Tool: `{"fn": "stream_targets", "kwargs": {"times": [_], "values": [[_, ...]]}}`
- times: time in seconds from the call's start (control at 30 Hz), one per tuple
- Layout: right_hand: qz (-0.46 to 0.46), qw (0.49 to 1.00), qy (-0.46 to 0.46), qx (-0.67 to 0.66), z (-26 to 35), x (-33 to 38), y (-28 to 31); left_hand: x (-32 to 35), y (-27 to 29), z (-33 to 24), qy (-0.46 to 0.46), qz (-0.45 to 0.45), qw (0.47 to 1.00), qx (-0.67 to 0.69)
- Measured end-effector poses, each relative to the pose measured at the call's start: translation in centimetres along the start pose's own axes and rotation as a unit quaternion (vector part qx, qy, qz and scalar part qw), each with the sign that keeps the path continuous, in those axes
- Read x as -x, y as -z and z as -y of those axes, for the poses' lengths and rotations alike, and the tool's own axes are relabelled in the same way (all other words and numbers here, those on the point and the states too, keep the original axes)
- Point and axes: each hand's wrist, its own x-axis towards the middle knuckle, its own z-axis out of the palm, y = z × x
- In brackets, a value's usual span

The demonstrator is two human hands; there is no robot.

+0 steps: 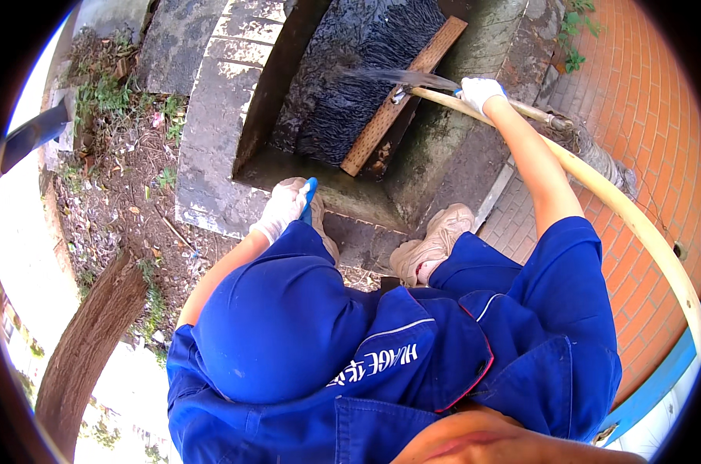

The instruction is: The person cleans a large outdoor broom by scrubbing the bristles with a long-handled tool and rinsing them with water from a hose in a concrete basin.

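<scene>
My right hand [480,91], in a white glove, grips a cream hose [621,205] near its nozzle. A flat spray of water shoots left from the nozzle onto a dark bristly mat [350,85] leaning in a concrete pit. A wooden plank [401,97] lies along the mat's edge. My left hand [282,210], also gloved, holds a thin blue tool [310,193] at the pit's near rim, resting by my left knee. I crouch in blue overalls, with my beige shoes [435,240] on the concrete edge.
The concrete pit wall [211,131] runs along the left. Dirt with weeds and litter [118,162] lies beyond it, and a tree trunk [87,348] stands lower left. Red brick paving [644,100] lies to the right, with a blue edge [660,379] at lower right.
</scene>
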Motion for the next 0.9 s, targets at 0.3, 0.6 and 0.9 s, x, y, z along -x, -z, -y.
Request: {"fn": "stream_targets", "kwargs": {"times": [0.3,0.6,0.9], "values": [[0.032,0.995,-0.039,-0.090,0.0,0.8,1.6,-0.1,-0.6,1.5,-0.123,-0.011,0.987,-0.099],[-0.069,0.995,-0.041,-0.057,-1.3,-0.2,0.7,-0.1,-0.5,0.9,0.011,0.025,0.999,-0.020],[-0.131,0.985,-0.102,-0.054,-2.4,-1.6,0.4,-0.4,-0.2,0.4,-0.007,-0.001,1.000,-0.005]]}}
